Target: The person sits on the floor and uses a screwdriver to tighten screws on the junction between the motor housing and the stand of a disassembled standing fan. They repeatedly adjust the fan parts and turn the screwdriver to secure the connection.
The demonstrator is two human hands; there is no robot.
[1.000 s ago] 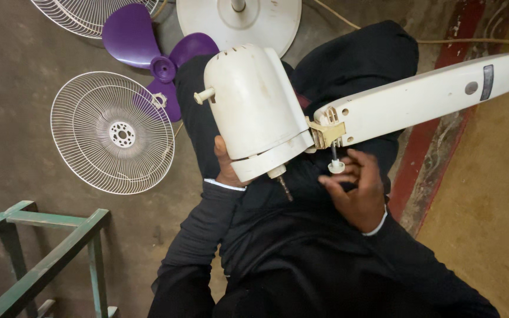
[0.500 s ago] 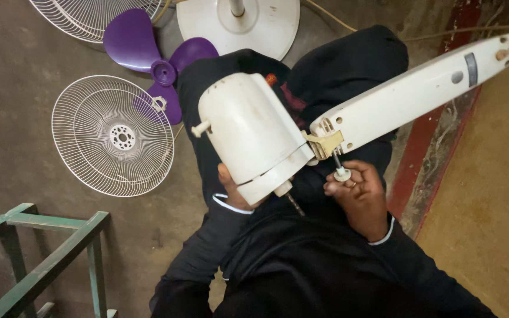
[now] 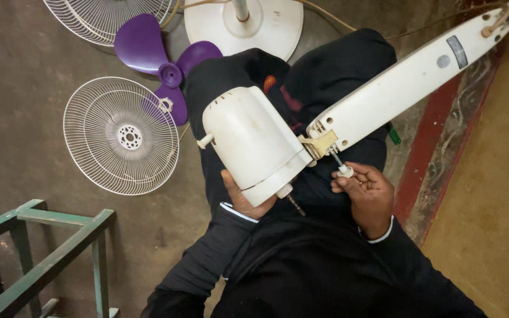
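A cream fan motor housing (image 3: 253,141) lies across my lap, joined to a long white fan neck (image 3: 407,82) that runs up to the right. My left hand (image 3: 241,200) cups the housing from underneath, mostly hidden behind it. My right hand (image 3: 367,191) pinches a small white knob (image 3: 344,172) on a thin screw just below the tan hinge bracket (image 3: 319,143). A short metal shaft (image 3: 294,205) sticks out of the housing's lower end.
On the concrete floor to the left lie a white wire fan guard (image 3: 122,135), a purple fan blade (image 3: 160,56) and a second guard (image 3: 107,17). A round white fan base (image 3: 243,26) sits at the top. A green metal frame (image 3: 42,247) stands lower left.
The motor housing and neck have shifted slightly as the view moved. My right hand stays on the small white knob, my left under the housing.
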